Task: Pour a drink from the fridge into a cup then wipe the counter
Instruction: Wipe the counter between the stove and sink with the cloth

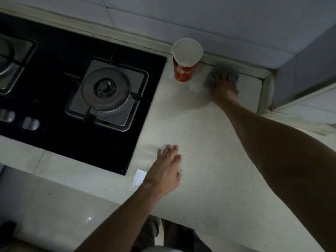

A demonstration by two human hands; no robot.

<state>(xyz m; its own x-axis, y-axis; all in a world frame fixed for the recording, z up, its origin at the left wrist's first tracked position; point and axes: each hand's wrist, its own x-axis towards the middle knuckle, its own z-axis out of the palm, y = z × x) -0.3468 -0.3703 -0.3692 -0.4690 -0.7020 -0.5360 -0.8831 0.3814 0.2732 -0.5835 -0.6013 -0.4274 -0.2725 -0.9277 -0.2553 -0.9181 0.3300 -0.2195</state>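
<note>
Pouring looks done and wiping begun, I judge: my right hand (224,86) presses a grey cloth (221,69) on the counter's (200,142) far edge beside the red paper cup (184,70); my left hand (166,171) rests flat, fingers spread.

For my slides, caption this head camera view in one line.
Right hand presses a grey cloth on the counter beside a red paper cup; left hand rests flat near the hob.
</note>
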